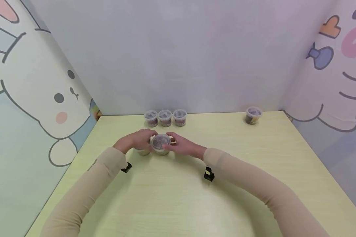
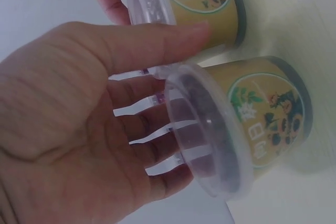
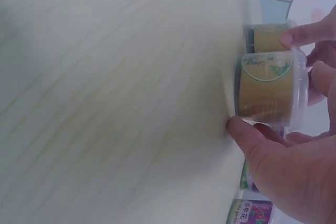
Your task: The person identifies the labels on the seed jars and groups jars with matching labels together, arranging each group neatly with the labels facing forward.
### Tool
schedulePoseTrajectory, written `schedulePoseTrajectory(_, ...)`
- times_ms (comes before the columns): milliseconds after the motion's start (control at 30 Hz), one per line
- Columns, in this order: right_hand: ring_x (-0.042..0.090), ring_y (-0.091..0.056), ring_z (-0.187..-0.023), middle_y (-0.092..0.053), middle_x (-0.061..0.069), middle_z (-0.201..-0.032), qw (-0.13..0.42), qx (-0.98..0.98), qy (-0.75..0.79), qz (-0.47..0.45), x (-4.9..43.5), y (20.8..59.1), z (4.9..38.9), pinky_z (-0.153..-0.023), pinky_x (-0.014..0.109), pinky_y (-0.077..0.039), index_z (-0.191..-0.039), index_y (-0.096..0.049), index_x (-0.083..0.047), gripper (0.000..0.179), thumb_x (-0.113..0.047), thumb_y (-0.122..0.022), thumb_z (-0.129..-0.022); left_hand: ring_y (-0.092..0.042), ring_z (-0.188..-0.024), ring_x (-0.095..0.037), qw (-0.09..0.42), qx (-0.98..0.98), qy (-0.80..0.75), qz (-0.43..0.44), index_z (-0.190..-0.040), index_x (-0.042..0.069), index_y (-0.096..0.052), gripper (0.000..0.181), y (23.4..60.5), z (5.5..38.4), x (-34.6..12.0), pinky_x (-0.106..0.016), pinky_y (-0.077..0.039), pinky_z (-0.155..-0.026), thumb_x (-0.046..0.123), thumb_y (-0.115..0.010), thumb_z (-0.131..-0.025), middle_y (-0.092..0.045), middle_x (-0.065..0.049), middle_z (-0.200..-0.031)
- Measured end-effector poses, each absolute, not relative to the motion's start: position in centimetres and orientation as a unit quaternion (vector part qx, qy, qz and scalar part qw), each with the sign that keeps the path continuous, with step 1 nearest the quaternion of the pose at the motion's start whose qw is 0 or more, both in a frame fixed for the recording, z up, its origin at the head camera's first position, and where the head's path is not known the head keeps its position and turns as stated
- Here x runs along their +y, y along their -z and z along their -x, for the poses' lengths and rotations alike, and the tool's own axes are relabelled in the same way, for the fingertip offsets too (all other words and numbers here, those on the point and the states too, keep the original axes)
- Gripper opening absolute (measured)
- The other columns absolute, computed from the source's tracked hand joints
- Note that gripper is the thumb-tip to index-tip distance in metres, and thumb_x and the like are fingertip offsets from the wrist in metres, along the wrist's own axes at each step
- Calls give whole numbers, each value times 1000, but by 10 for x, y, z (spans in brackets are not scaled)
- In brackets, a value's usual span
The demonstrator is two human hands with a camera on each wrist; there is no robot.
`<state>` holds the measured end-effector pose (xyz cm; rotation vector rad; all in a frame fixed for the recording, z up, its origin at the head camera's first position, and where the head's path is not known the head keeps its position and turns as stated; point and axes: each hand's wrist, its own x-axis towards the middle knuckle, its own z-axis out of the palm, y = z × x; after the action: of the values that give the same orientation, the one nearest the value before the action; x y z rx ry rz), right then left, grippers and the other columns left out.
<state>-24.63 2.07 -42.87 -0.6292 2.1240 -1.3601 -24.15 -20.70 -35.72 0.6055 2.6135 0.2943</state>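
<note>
Two yellow-labelled plastic cups with clear lids stand side by side at mid-table. My left hand reaches over the left cup; its fingers pass behind the lid. Its thumb is straight, overlapping the right cup in the left wrist view. From the right side, my right hand holds that right cup, thumb over the near edge of the lid and fingers on the far side. One right finger reaches down close to the cup's base in the right wrist view. Printed flowers show on both labels.
Behind, three lidded cups with purple contents or labels, including a middle cup, form a row near the table's back edge. Another lidded cup stands at the back right. A pale curtain rises behind the wooden table.
</note>
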Motion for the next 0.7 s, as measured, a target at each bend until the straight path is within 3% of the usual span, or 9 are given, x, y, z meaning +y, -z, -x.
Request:
schedulePoseTrajectory(100, 35, -45, -139, -38, 20, -157, 275, 805, 463, 249, 27, 420, 251, -112, 43, -41, -162, -20, -10, 82, -45, -61, -101, -48, -128, -41, 232, 946, -90, -208, -151, -2, -40, 83, 349, 244, -202, -57, -41, -107, 11, -82, -82, -52, -23, -143)
schedulePoseTrajectory(200, 37, -42, -141, -37, 20, -158, 274, 833, 389, 284, 41, 405, 261, -115, 45, -36, -161, -26, -8, 76, -46, -57, -103, -41, -137, -45, 243, 946, -62, -204, -153, -4, -35, 89, 336, 248, -194, -58, -36, -112, 10, -84, -80, -45, -25, -150)
schedulePoseTrajectory(433, 36, -34, -146, -40, 20, -157, 243, 890, 134, 362, 93, 369, 291, -121, 47, -25, -154, -37, 0, 62, -36, -52, -106, -35, -144, -39, 249, 936, -56, -242, -154, 1, -38, 73, 311, 265, -150, -52, -32, -117, 20, -74, -94, -41, -20, -156)
schedulePoseTrajectory(700, 45, -42, -137, -49, 28, -145, 151, 943, 21, 295, 173, 344, 315, -114, 55, -34, -144, -48, 8, 52, -21, -60, -102, -47, -133, -31, 147, 929, 4, -338, -143, 7, -56, 48, 315, 285, -63, -45, -37, -113, 30, -63, -102, -55, -13, -142)
